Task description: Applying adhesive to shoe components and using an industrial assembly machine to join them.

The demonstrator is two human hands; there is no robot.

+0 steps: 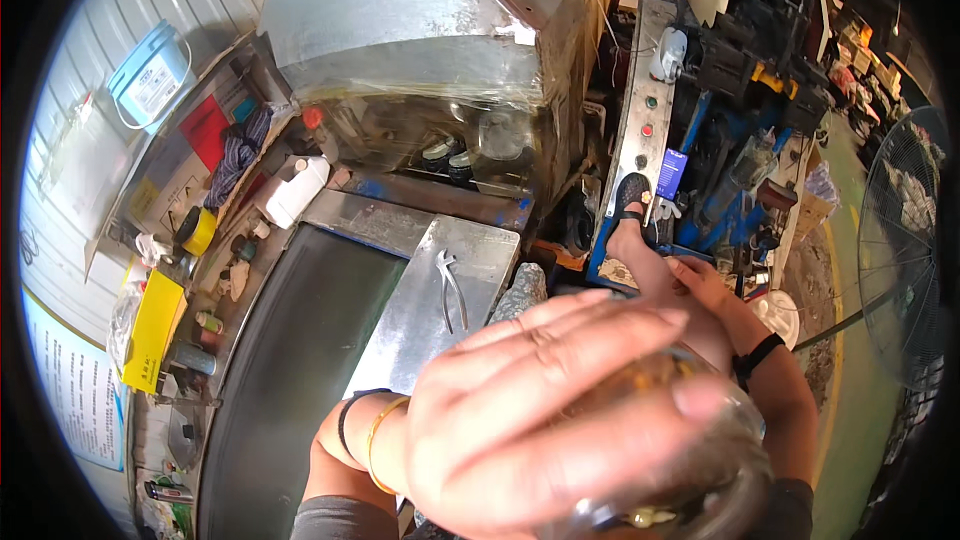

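Observation:
Close in the foreground, my left hand (540, 390) is curved round a clear round container (715, 450) with yellowish bits inside. Both are blurred, and the container's exact kind does not show. Over my raised lower leg (655, 275) lies my right hand (700, 285), its fingers resting on the skin with nothing seen in them. The foot, in a dark strapped shoe (633, 195), is propped on the machine's panel. Metal pliers (451, 290) lie on the bare metal plate (400, 340), left of my left hand and touched by neither hand.
A dark conveyor belt (300, 340) runs at the left, under a shelf with a white jug (298, 190) and a yellow box (152, 328). Ahead stands a large metal hood (400, 20). Panel buttons (647, 130) and a big fan (905, 240) are on the right.

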